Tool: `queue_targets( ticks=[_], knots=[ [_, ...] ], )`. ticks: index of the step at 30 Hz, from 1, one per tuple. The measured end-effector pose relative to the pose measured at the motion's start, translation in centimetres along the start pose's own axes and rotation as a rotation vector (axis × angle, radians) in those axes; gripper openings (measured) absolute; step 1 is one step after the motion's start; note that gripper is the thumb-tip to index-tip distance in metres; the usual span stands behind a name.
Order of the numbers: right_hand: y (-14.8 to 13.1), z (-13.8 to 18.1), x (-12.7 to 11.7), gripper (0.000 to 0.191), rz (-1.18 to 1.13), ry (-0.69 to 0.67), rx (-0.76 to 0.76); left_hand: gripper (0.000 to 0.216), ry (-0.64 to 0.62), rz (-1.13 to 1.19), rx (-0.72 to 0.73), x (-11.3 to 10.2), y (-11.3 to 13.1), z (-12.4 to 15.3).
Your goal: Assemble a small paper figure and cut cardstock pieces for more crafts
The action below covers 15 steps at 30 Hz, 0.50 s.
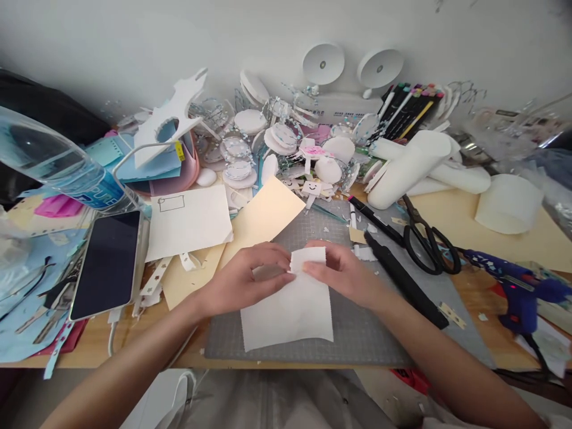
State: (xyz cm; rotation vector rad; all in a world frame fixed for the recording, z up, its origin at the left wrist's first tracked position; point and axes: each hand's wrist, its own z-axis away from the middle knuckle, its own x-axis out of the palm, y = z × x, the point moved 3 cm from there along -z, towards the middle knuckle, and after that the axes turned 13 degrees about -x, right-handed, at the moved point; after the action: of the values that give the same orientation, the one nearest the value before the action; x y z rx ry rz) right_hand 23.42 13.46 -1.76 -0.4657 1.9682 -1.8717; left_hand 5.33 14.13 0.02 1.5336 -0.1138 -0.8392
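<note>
Above the grey cutting mat (pixel 375 339) I hold a piece of white paper (pixel 290 319) between both hands. My right hand (pixel 342 271) is closed on its upper part, with the thumb lying across the front. My left hand (pixel 250 277) pinches at the paper's left edge, thumb and fingertips together. The upper part stands up narrow between my fingers, while the wider lower part spreads over the mat. Whether these are one sheet or two, I cannot tell. Behind my hands lies a cream card (pixel 268 208).
Black-handled scissors (pixel 429 238), a black pen-like tool (pixel 406 277) and a blue glue gun (pixel 513 286) lie to the right. On the left are a phone (pixel 107 262), a water bottle (pixel 67 167) and a white sheet with a drawn rectangle (pixel 187 223). White foam pieces (pixel 281 137) crowd the back.
</note>
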Motion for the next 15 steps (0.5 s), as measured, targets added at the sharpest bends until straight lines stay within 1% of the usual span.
queue_targets(
  ticks=[2, 5, 9, 15],
  knots=[
    [0.4, -0.1, 0.3, 0.021, -0.001, -0.002, 0.016, 0.008, -0.002, 0.042, -0.046, 0.2, -0.5, 0.0],
    [1.3, 0.3, 0.6, 0.023, -0.061, 0.026, 0.081, 0.011, -0.021, 0.092, -0.085, 0.5, -1.2, 0.2],
    [1.8, 0.8, 0.6, 0.021, -0.127, 0.057, 0.126, 0.012, -0.022, 0.107, -0.109, 0.5, -1.5, 0.2],
    [1.6, 0.8, 1.0, 0.018, -0.109, 0.018, 0.144, 0.008, -0.003, 0.127, -0.105, 0.9, -1.9, 0.2]
  ],
)
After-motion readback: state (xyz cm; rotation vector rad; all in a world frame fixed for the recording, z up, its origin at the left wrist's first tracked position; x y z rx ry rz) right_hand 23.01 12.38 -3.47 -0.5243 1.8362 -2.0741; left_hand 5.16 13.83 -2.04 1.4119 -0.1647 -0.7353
